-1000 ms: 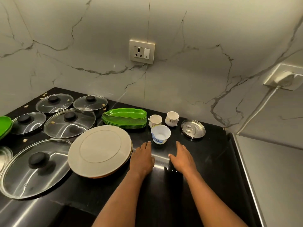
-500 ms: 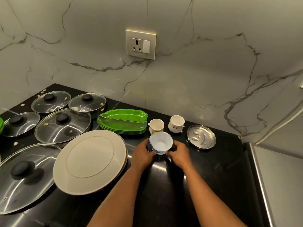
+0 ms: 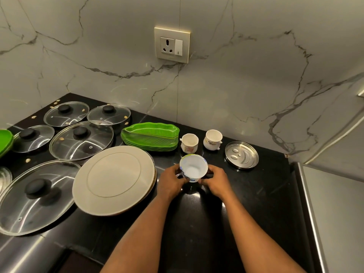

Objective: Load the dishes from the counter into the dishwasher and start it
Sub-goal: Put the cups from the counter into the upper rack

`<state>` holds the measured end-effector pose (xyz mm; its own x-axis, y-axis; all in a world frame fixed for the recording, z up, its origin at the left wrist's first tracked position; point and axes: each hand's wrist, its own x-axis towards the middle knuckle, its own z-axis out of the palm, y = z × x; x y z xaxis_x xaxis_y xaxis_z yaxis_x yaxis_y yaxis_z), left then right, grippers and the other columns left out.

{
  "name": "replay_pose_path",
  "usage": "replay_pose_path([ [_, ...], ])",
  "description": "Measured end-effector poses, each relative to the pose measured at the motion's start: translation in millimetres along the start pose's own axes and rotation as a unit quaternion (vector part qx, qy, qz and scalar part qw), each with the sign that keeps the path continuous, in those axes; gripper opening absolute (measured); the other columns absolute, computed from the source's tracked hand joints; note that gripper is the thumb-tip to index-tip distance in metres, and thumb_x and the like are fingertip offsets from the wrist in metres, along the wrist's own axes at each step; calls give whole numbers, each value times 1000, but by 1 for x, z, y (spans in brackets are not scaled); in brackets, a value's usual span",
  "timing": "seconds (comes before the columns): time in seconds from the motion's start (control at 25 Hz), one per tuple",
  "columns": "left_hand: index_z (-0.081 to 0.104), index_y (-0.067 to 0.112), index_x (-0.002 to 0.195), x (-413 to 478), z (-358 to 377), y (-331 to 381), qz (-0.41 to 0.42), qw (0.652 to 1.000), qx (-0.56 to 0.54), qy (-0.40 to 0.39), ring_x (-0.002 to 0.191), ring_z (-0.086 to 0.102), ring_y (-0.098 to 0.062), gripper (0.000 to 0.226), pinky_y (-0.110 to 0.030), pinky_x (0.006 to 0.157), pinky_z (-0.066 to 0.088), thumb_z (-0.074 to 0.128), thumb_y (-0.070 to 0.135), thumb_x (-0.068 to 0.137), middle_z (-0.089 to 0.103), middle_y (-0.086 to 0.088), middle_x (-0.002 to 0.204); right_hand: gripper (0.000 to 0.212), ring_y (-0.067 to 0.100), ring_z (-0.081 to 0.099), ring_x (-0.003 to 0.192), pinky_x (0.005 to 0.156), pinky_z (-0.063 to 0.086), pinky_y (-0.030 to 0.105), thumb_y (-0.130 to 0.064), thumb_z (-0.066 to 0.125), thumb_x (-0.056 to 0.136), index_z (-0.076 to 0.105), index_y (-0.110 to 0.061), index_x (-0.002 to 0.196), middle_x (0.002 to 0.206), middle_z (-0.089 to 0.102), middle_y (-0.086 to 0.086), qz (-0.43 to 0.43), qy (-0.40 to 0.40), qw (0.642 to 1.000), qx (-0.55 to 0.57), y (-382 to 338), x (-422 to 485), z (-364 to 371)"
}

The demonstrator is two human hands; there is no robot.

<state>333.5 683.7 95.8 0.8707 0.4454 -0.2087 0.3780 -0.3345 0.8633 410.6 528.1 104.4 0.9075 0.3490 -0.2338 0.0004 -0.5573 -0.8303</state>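
The small white plastic bowl with blue print (image 3: 194,168) may slip or tip, since only fingertips pinch its narrow base. A careless swing could knock the white ceramic cups (image 3: 189,143) just behind it. The left hand (image 3: 170,181) and right hand (image 3: 217,180) curl round its lower sides, forearms stretched forward. The bowl sits upright, on or barely above the glossy black surface (image 3: 256,194), I cannot tell which, beside the large beige round plate (image 3: 114,180).

White cup (image 3: 194,168), blue-printed, upright, empty. Faceted mug (image 3: 189,143) at its 12 o'clock, round mug (image 3: 213,139) at 1. Beige plate (image 3: 114,180) at 9.
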Motion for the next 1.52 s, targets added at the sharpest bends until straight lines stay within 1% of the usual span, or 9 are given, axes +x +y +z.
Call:
replay_pose_path([
  [0.12, 63, 18, 131, -20, -7, -2, 9, 1000, 14, -2, 115, 62, -14, 61, -31, 96, 47, 82, 16, 74, 69, 1, 122, 50, 10, 63, 91, 74, 48, 20, 0, 78, 71, 65, -19, 115, 100, 67, -5, -3, 8, 1000, -1, -3, -27, 2],
  [0.24, 66, 25, 127, -45, -13, -6, 30, 999, 13, 5, 112, 64, -13, 65, -41, 98, 50, 81, 33, 64, 71, 6, 118, 49, 18, 67, 92, 81, 55, 36, -3, 80, 66, 68, -18, 111, 96, 71, -3, -13, 29, 999, 3, -5, -55, 3],
  [0.4, 65, 22, 129, -89, -22, -15, 51, 998, 24, -1, 113, 64, -15, 64, -41, 100, 49, 85, 24, 69, 71, 3, 119, 45, 11, 64, 80, 63, 49, 15, 3, 80, 67, 68, -16, 106, 88, 69, -3, -27, 48, 998, 15, -7, -111, 10],
  [0.6, 63, 21, 131, -153, -31, -34, 68, 997, 21, -18, 112, 64, -14, 62, -43, 97, 52, 85, 23, 73, 70, 3, 121, 47, 15, 67, 91, 82, 54, 31, -1, 83, 66, 68, -18, 108, 95, 71, -2, -40, 76, 996, 24, 4, -185, 25],
  [0.84, 63, 28, 129, -246, -20, -54, 76, 996, 39, -34, 113, 64, -14, 65, -45, 97, 51, 84, 32, 68, 71, 8, 118, 45, 4, 61, 77, 66, 46, 10, 2, 80, 70, 67, -16, 109, 90, 68, -7, -44, 78, 996, 22, 25, -290, 24],
  [1.04, 63, 37, 123, -313, 1, -57, 82, 995, 36, -43, 103, 68, -10, 65, -43, 91, 54, 79, 41, 60, 73, 12, 109, 50, 12, 64, 82, 64, 47, 9, 6, 81, 66, 68, -9, 111, 94, 71, 1, -56, 88, 994, 31, 49, -354, 10],
  [1.16, 63, 44, 118, -358, 15, -61, 79, 995, 40, -35, 96, 70, -7, 63, -44, 85, 57, 79, 44, 57, 74, 18, 99, 48, 16, 65, 88, 76, 54, 22, 6, 81, 65, 69, -11, 108, 95, 71, 2, -70, 91, 992, 43, 72, -391, 2],
  [1.28, 66, 37, 122, -406, 35, -67, 72, 997, 23, -16, 102, 69, -9, 64, -41, 91, 55, 86, 33, 62, 74, 13, 105, 51, 19, 67, 93, 88, 55, 41, 3, 83, 63, 69, -11, 111, 100, 72, 4, -64, 78, 994, 44, 100, -428, -7],
  [1.52, 62, 34, 131, -532, 73, -84, 35, 998, 51, -1, 110, 66, -13, 65, -40, 97, 52, 84, 29, 70, 71, 10, 117, 55, 22, 67, 98, 89, 55, 44, -2, 85, 64, 68, -10, 116, 102, 72, 4, -49, 44, 997, 34, 161, -528, -15],
])
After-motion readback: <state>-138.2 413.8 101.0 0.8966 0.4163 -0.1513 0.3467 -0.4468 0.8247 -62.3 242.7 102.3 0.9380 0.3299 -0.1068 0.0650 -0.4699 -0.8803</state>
